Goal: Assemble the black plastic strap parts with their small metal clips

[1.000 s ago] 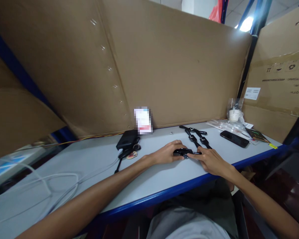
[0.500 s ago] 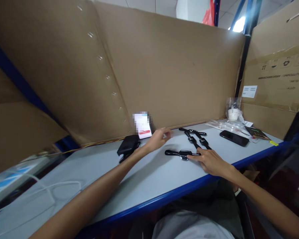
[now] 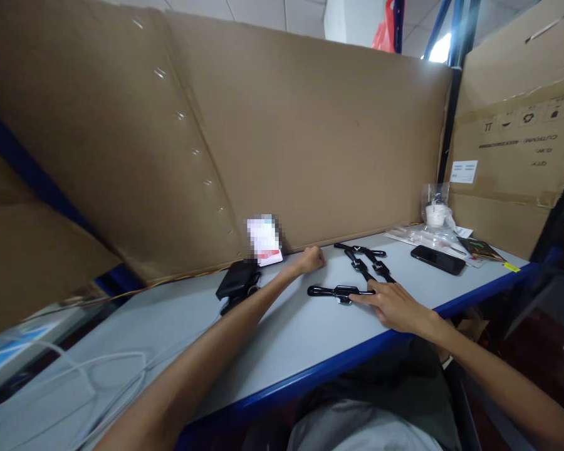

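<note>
My left hand (image 3: 311,259) is closed in a fist on the grey tabletop, with nothing visible in it. To its right, my right hand (image 3: 395,305) rests with its fingers spread, the index finger stretched out to the edge of a glossy black spokeshave-like tool (image 3: 342,292) that lies crosswise in front. Another fingertip reaches the lower end of a similar black tool (image 3: 360,264). Beside that one lies one more of the same kind (image 3: 380,268), and behind them a further one (image 3: 358,250) lies crosswise near the cardboard.
A lit phone (image 3: 264,241) leans on the cardboard wall (image 3: 319,138), beside a black case-like object (image 3: 239,280). At right lie a dark phone (image 3: 438,259), plastic bags (image 3: 427,236) and a white cup (image 3: 435,215). White cables (image 3: 108,357) cross the left side.
My left hand's fingers, loosely curled and partly apart before, have closed into a fist, turned downward. My right hand stays by the tools. The view has shifted slightly.
</note>
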The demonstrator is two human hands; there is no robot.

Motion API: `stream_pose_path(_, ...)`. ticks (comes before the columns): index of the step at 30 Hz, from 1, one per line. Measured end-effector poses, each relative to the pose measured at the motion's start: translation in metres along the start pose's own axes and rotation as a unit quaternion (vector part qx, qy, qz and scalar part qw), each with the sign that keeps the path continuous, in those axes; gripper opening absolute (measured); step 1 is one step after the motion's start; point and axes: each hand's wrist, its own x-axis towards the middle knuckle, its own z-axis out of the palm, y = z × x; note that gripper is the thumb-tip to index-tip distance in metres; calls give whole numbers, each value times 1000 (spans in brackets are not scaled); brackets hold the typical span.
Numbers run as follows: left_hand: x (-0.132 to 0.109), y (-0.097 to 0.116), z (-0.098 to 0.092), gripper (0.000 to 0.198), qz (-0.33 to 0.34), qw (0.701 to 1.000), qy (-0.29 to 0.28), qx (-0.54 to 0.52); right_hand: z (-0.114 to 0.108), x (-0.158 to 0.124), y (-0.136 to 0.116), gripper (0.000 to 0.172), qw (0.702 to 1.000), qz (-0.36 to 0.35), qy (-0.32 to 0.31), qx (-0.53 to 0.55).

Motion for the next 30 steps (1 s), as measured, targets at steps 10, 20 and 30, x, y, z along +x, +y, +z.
stream_pose_path(10,-55,-1,-9,23,37,998,33,37,4,0,2,62,1000,-12,18,3)
stream_pose_path(20,-99,34,-29,14,80,990,103,-50,1,0,1,66,1000,-15,1,-14)
stream_pose_path(30,-147,70,-9,10,183,950,31,-250,0,1,0,65,1000,-4,-3,-10)
